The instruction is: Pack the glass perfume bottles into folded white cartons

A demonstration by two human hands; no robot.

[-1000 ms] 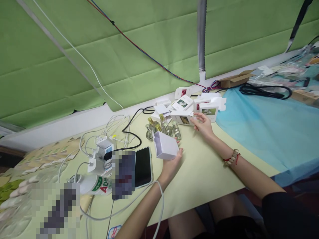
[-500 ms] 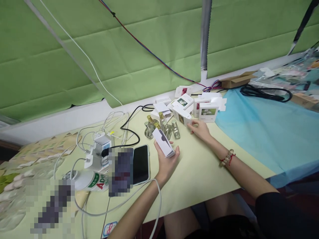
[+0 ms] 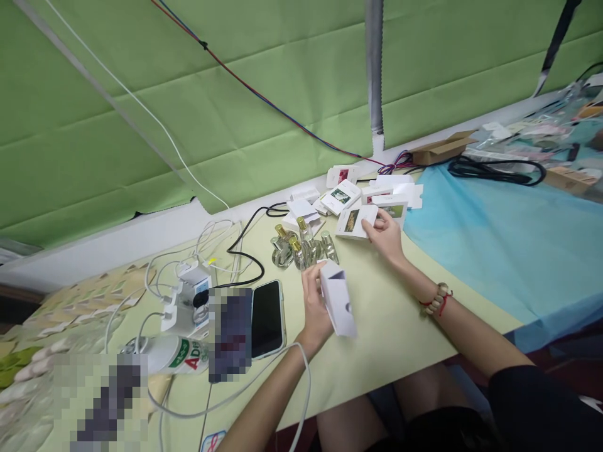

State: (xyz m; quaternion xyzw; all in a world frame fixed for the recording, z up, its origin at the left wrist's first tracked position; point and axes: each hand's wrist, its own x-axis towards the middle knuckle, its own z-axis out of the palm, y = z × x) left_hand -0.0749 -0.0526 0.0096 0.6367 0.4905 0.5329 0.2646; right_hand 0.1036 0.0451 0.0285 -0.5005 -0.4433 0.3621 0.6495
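My left hand (image 3: 315, 301) is closed round a small white carton (image 3: 337, 300), held on end above the pale yellow table (image 3: 377, 326), one flap hanging toward me. Just beyond it stand several small glass bottles with gold caps (image 3: 301, 248). My right hand (image 3: 387, 233) reaches further back and grips a white box with a picture on its face (image 3: 354, 222), tilted up off the table. More white picture boxes (image 3: 377, 191) lie in a loose pile behind that hand.
A black phone (image 3: 267, 317) lies left of my left hand, beside a power strip with white chargers (image 3: 186, 300) and tangled cables. A blue cloth (image 3: 494, 238) covers the table's right side, with a black cable coil (image 3: 494, 169) and a brown carton (image 3: 440, 149) at the back.
My left hand has turned the white carton from lying open to standing on end. My right hand has picked up the picture box from the pile and tilted it.
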